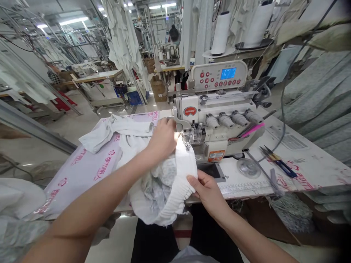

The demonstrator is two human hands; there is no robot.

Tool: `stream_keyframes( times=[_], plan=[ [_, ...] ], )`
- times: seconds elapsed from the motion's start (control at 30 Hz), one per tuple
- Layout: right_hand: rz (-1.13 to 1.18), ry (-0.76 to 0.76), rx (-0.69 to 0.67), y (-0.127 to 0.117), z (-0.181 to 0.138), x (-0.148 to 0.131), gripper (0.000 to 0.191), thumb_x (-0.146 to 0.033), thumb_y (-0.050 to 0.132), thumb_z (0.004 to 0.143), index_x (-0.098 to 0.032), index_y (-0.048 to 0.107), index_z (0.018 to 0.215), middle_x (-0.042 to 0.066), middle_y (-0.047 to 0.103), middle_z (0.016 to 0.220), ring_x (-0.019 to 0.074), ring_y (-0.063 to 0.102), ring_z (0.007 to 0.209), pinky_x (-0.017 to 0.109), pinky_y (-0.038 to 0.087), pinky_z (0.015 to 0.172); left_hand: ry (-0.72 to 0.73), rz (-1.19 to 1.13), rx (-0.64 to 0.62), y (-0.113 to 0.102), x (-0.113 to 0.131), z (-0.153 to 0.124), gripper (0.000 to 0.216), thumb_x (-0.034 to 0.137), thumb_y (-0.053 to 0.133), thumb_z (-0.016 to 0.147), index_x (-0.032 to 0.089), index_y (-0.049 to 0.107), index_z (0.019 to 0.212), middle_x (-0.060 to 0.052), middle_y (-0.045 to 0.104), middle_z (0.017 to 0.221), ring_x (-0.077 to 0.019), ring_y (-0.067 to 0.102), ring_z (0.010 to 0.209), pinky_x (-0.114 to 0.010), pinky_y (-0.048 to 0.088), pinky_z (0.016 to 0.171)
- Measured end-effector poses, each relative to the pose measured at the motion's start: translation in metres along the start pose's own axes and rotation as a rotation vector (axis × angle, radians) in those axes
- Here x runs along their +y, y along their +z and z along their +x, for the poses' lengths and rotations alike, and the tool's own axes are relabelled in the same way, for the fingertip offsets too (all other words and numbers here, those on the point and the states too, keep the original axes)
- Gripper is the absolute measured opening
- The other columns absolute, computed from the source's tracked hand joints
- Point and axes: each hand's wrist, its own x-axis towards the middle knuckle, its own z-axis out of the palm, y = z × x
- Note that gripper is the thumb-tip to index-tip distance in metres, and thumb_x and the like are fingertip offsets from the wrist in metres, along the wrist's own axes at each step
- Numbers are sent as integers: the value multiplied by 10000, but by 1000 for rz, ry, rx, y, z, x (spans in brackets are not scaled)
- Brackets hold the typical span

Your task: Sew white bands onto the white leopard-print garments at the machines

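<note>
Right hand (pixel 210 191) pinches the ruffled band of the white garment (pixel 186 166), which lies at the table's front edge with its band at the sewing machine's (pixel 219 136) presser foot. Left hand (pixel 164 135) is beside the foot (fingertips hidden, can't tell if gripping).

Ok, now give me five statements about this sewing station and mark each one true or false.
1. The right hand holds the gathered edge of the garment. True.
2. The left hand holds the scissors. False: the scissors lie on the table, and that hand is at the garment.
3. The display is lit blue. True.
4. The thread cones are black. False: they are white.
5. The machine has an orange label on its front. True.
</note>
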Motion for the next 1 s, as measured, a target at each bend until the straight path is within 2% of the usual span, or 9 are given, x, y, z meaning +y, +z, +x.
stream_keyframes(
  times=[0.07,0.2,0.3,0.47,0.6,0.67,0.77,0.87,1.0],
  plan=[
    [-49,-10,-6,-1,-2,0,253,-402,564,762,-154,550,810,-34,415,591,58,280,484,181,215,428,2,75,35,-10,17,-29,169,160,431,787,96,505,924,-135,523,991,-246,463,977,-422,416,832],
    [-174,-65,38,-4,-2,6,261,-407,541,776,-147,536,765,-29,417,603,67,307,508,187,259,447,107,75,-87,-8,33,-71,288,178,353,853,108,447,1116,-119,486,1149,-233,370,1134,-425,353,948],
    [-227,-95,63,-5,5,6,274,-416,540,773,-142,547,777,-31,411,585,67,307,493,187,263,433,136,95,-129,-1,25,-68,329,190,321,870,111,417,1175,-107,450,1225,-228,311,1197,-431,279,1010],
    [-252,-114,164,1,17,-6,310,-443,566,739,-144,516,677,-54,371,479,55,321,389,176,231,351,170,30,-165,-5,14,-45,264,191,294,878,112,489,1039,-103,513,1107,-209,376,1148,-400,283,1008],
    [-304,-99,215,7,16,-12,349,-474,566,724,-144,503,626,-52,403,407,67,355,347,178,233,329,-49,-55,95,-4,22,-83,332,316,473,808,144,437,1089,-131,435,1178,-256,368,1146,-429,348,932],
    [-341,-120,220,7,15,-13,357,-476,552,733,-141,507,618,-46,426,394,64,348,344,180,242,344,-225,-105,129,1,28,-116,413,360,558,744,144,427,1070,-121,507,1037,-249,492,977,-392,432,790],
    [-379,-169,227,5,19,-14,366,-469,546,739,-143,487,584,-45,425,388,65,358,357,182,244,366,-371,-234,-90,1,34,-152,212,345,500,787,169,483,904,-33,563,739,-177,541,648,-278,424,555],
    [-374,-194,222,3,19,-13,372,-455,568,725,-145,455,553,-49,413,405,61,356,387,179,244,388,-348,-457,-366,-17,37,-165,187,338,428,831,177,513,787,3,553,676,-134,508,606,-224,386,545],
    [-271,-19,99,14,-22,1,346,-465,578,715,-140,498,630,-54,402,472,47,305,409,176,225,392,-241,-909,-979,-44,42,-184,291,364,429,823,147,507,646,21,487,596,-87,440,544,-174,359,517]
  ],
)
